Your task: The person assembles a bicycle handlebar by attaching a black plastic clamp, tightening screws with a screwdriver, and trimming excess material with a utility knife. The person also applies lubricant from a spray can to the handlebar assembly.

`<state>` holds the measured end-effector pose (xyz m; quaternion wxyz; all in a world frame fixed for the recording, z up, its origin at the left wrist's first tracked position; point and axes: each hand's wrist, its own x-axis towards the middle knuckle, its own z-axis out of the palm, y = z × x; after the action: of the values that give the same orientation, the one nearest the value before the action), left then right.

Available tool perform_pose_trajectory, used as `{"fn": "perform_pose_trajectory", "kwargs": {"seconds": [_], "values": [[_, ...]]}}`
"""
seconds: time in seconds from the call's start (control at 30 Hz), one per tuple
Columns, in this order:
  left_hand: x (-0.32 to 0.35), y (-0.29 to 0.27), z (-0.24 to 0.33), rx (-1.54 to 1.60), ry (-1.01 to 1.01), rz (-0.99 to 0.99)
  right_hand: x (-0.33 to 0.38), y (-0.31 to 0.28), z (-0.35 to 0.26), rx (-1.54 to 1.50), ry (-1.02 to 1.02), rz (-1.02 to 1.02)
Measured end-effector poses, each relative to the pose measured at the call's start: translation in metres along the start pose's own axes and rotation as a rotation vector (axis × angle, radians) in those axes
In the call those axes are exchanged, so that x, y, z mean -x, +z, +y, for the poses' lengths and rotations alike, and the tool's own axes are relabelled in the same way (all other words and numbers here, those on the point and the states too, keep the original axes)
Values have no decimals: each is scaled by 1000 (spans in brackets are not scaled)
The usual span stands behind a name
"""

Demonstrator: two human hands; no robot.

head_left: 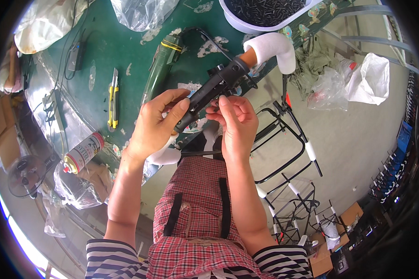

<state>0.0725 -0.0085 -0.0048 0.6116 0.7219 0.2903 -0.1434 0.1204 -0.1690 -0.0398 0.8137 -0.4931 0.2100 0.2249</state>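
Note:
A black tubular plastic fitting lies slantwise in front of me, with a brown section and a white foam-wrapped curved end at its upper right. Another white wrapped end shows at its lower left. My left hand is closed round the lower part of the fitting, thumb on top. Close beside its right edge, my right hand has thumb and fingers pinched together; what they hold is too small to name. Just beyond my left hand lies a green power screwdriver with a yellow band and a cord.
On the green table lies a yellow utility knife. A pale basin of black screws stands at the far edge. A spray can lies at the left. Black metal frames stand on the floor at right, near plastic bags.

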Motion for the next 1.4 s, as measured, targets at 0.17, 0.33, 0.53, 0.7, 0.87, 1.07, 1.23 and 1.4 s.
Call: {"fn": "perform_pose_trajectory", "kwargs": {"seconds": [0.17, 0.33, 0.53, 0.7, 0.87, 1.07, 1.23, 1.4], "values": [[-1, 1, 1, -1, 8, 0, 2, -5, 2, -57, 70, -56], [0, 2, 2, -11, -3, -6, 4, -1, 0, 47, 76, -57], [0, 2, 3, -1, -7, -9, 3, 0, 1, 82, 78, -57], [0, 3, 4, -1, -11, 2, 4, 1, 2, 53, 54, -23], [-1, 3, 2, -11, 4, -2, 3, 0, 2, 131, 81, -64], [-1, 0, 2, 4, -6, 10, 5, -3, -1, 142, 64, -68], [1, 1, 6, -7, 2, 9, 1, -2, -2, 194, 38, -63], [1, 1, 1, 0, 38, 3, -3, -4, 1, 142, 66, -88]]}}
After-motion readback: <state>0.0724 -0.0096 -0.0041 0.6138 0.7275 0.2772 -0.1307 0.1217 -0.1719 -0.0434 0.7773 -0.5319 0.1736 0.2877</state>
